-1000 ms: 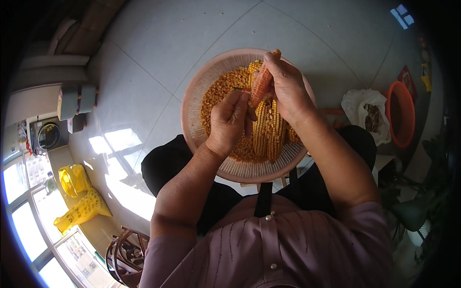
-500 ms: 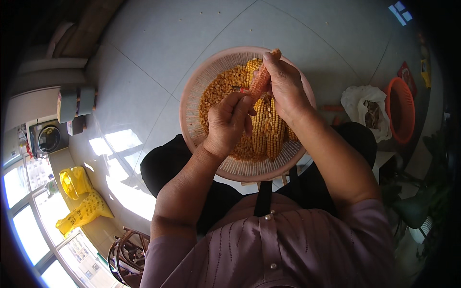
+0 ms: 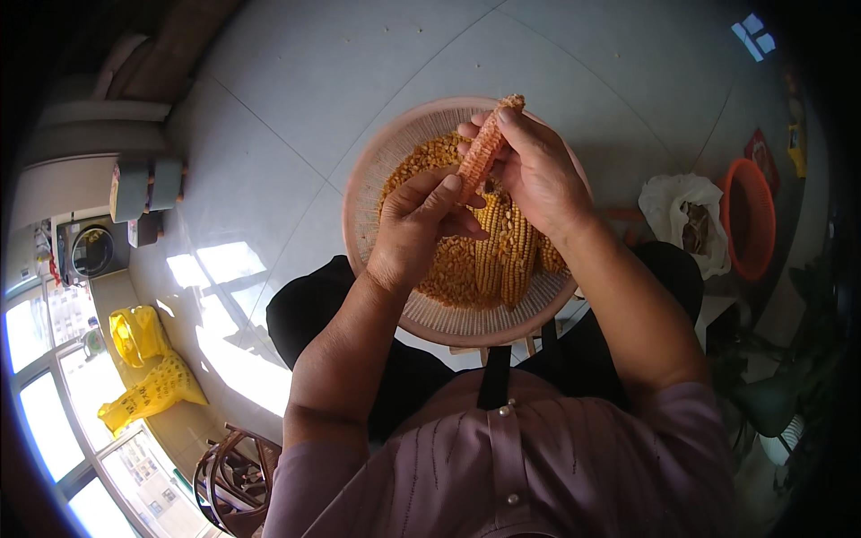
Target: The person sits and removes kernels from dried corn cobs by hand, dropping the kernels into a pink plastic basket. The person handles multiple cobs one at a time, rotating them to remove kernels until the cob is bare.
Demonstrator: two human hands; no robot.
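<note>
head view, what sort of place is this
Probably a room in a home, judging by the front-loading washing machine, the windows near it and the tiled floor.

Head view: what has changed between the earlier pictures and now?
The left hand has shifted slightly left, its fingers less curled; the red item there is out of view. The right hand, still gripping the stripped corncob, now shows fingertips left of it. The pink basket stayed put.

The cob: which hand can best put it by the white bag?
Probably the right hand: it grips the cob and is nearer the white bag. The left hand, also touching it, is farther.
</note>
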